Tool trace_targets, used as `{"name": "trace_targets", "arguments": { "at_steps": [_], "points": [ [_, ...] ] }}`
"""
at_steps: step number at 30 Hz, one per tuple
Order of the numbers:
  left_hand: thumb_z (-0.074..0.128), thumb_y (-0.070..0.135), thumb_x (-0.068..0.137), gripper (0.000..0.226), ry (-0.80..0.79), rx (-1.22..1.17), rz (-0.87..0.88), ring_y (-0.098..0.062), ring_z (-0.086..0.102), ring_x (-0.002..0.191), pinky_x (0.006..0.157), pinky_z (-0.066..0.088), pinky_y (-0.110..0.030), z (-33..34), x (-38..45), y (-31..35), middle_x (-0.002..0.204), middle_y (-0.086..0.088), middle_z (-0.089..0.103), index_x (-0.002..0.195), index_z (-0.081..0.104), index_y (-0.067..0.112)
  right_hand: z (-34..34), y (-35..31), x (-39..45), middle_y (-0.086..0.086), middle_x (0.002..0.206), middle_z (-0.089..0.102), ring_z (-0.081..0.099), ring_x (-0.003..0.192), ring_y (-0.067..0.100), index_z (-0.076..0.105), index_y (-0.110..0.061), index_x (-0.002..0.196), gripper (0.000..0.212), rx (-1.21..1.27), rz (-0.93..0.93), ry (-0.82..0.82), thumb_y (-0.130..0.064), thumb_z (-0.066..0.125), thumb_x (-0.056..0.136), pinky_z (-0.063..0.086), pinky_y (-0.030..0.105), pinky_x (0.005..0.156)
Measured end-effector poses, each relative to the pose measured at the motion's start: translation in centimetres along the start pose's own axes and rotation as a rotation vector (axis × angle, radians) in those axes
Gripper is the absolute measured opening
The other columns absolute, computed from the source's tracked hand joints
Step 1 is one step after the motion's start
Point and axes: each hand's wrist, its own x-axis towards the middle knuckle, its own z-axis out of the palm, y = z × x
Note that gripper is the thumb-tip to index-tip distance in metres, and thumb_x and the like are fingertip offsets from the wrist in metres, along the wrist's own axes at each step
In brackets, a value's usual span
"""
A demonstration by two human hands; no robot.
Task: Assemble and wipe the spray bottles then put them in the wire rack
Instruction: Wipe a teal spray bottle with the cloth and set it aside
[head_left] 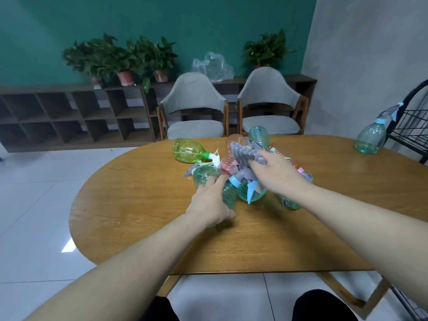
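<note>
A wooden table (143, 228) fills the middle of the view, with two grey chairs (193, 107) behind it and a low shelf (69, 112) carrying potted plants (120, 56) along the teal wall. At the right edge stands a black wire rack (414, 121). Just beside it, upright on the table, is an assembled teal bottle (370, 135) with its spray head on. Near the table's centre lies a pile of bottles (252, 193) and loose spray heads, teal, pink and green, touching one another. A green bottle (187, 150) lies on its side at the pile's left edge. The left hand (212, 202) curls over a teal bottle (206, 176) lying at the near side of the pile. The right hand (275, 172) reaches over the pile and grips a grey cloth (247, 154), held above the bottles.
</note>
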Motion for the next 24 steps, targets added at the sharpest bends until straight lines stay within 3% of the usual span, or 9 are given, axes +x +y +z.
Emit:
{"name": "trace_targets", "arguments": {
  "at_steps": [3,4,5,7,9,13,16,19,24],
  "points": [
    [0.087,0.041,0.074,0.098,0.034,0.004,0.007,-0.031,0.042,0.135,0.113,0.039,-0.048,0.4,0.2,-0.1,0.151,0.000,0.040,0.153,0.032,0.027,0.7,0.4,-0.4,-0.004,0.096,0.071,0.059,0.070,0.007,0.054,-0.044,0.125,0.033,-0.144,-0.139,-0.146,-0.024,0.044,0.101,0.041,0.015,0.056],
    [0.087,0.048,0.072,0.096,0.050,0.001,0.000,-0.029,0.043,0.134,0.112,0.040,-0.048,0.5,0.3,-0.1,0.148,0.001,0.043,0.150,0.037,0.026,0.8,0.7,-0.4,-0.005,0.118,0.068,0.063,0.093,0.004,0.048,-0.042,0.139,0.042,-0.250,-0.204,-0.197,-0.023,0.045,0.101,0.045,0.009,0.077],
    [0.087,0.055,0.070,0.094,0.068,-0.001,-0.012,-0.028,0.045,0.133,0.111,0.041,-0.048,0.6,0.5,-0.2,0.145,0.001,0.046,0.147,0.042,0.024,0.7,1.0,-0.2,-0.006,0.144,0.054,0.052,0.125,0.004,0.039,-0.036,0.149,0.049,-0.375,-0.278,-0.236,-0.024,0.044,0.101,0.035,0.013,0.103],
    [0.085,0.060,0.069,0.086,0.099,-0.011,-0.020,-0.026,0.049,0.129,0.106,0.045,-0.049,0.9,0.8,-0.2,0.139,0.002,0.052,0.139,0.050,0.025,0.6,1.7,0.0,-0.009,0.164,0.019,0.013,0.151,0.007,0.022,-0.029,0.156,0.058,-0.602,-0.397,-0.293,-0.028,0.042,0.102,0.003,0.020,0.114],
    [0.086,0.056,0.069,0.081,0.121,-0.033,0.001,-0.025,0.053,0.127,0.103,0.048,-0.048,1.1,1.1,-0.2,0.135,0.003,0.056,0.138,0.052,0.029,0.1,2.5,0.0,-0.008,0.166,0.007,0.002,0.152,0.009,0.013,-0.026,0.158,0.061,-0.753,-0.451,-0.335,-0.036,0.039,0.103,-0.006,0.025,0.116],
    [0.085,0.045,0.072,0.080,0.126,-0.041,0.022,-0.024,0.056,0.124,0.102,0.048,-0.047,1.3,1.4,-0.3,0.133,0.002,0.059,0.143,0.051,0.032,-1.2,3.8,-1.3,-0.003,0.166,0.003,0.000,0.153,0.012,0.008,-0.023,0.159,0.065,-0.927,-0.495,-0.361,-0.044,0.034,0.103,-0.012,0.028,0.117],
    [0.084,0.043,0.071,0.080,0.127,-0.051,0.023,-0.024,0.057,0.121,0.101,0.049,-0.046,1.4,1.5,-0.5,0.131,0.003,0.059,0.143,0.051,0.033,-1.7,4.6,-2.7,0.002,0.163,0.020,0.016,0.152,0.018,0.026,-0.019,0.156,0.070,-0.911,-0.516,-0.313,-0.047,0.032,0.093,-0.005,0.033,0.119],
    [0.082,0.044,0.071,0.081,0.110,-0.010,0.043,-0.024,0.057,0.121,0.102,0.048,-0.046,1.5,1.4,-0.4,0.131,0.003,0.059,0.144,0.050,0.034,-1.0,5.6,-3.9,0.010,0.144,0.054,0.050,0.135,0.027,0.059,-0.014,0.137,0.065,-0.993,-0.569,-0.228,-0.046,0.046,0.082,0.023,0.041,0.121],
    [0.083,0.058,0.069,0.085,0.076,0.003,0.048,-0.025,0.058,0.121,0.102,0.049,-0.046,1.4,1.8,-0.1,0.133,0.003,0.060,0.144,0.051,0.035,0.7,6.2,-5.2,0.011,0.141,0.057,0.052,0.133,0.029,0.063,-0.016,0.133,0.064,-1.012,-0.598,-0.272,-0.045,0.035,0.084,0.022,0.046,0.112]
  ]
}}
